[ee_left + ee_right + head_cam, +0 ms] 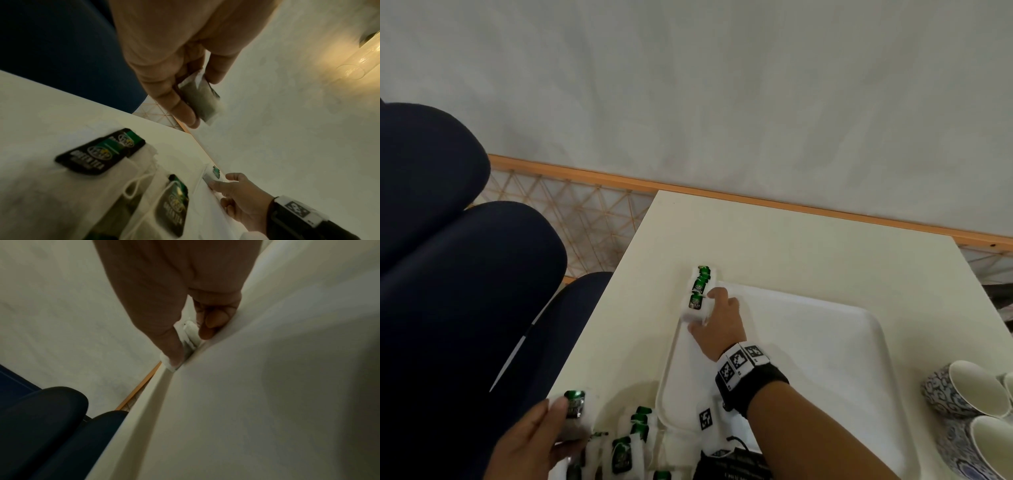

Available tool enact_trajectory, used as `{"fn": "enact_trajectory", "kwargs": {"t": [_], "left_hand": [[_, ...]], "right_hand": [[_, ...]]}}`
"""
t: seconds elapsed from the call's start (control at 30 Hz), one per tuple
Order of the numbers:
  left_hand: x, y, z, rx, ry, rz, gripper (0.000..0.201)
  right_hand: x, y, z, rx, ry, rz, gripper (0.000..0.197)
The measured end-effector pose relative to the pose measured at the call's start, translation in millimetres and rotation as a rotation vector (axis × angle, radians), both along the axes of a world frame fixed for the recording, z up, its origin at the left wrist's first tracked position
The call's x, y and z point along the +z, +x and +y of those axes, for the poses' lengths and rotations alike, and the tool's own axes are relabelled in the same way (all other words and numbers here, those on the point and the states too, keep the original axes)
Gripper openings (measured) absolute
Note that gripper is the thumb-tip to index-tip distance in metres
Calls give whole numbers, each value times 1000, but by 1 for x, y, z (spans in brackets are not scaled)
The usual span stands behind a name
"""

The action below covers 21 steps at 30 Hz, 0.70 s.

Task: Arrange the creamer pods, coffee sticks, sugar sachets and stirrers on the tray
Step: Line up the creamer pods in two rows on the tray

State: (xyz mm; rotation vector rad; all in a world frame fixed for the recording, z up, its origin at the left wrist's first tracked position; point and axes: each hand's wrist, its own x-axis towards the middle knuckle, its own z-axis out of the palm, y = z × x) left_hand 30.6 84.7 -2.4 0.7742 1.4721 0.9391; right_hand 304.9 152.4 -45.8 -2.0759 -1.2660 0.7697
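Right hand (717,317) at far left corner of white tray (859,342), thumb and fingers pinching a green tea bag (695,306) in the row (700,286) there. Left hand (534,442) gripping one tea bag (574,409) above near table (791,240) edge. Loose tea bags (626,445) heaped beside tray's near left corner. Patterned cups (962,387) right of tray.

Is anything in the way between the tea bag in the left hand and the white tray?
Nothing visible blocks it. The left hand holds a tea bag above the table's near-left corner, and only bare table and loose tea bags lie between it and the tray.
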Motion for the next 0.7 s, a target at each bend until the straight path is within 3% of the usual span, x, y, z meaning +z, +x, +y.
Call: {"fn": "enact_trajectory", "kwargs": {"t": [0.13,0.2,0.3,0.4,0.7], "left_hand": [[3,3,-6,-143,36,97,24],[5,4,-11,-276,42,160,22],[12,13,-19,-427,95,272,27],[21,24,-25,-480,147,278,30],[15,20,-37,-498,239,340,26]], "right_hand": [[17,-6,-23,110,67,-41,44],[33,-16,-37,269,78,6,28],[61,-39,-60,612,-13,134,30],[69,-59,-76,791,-7,167,29],[64,-66,-100,655,50,274,9]]}}
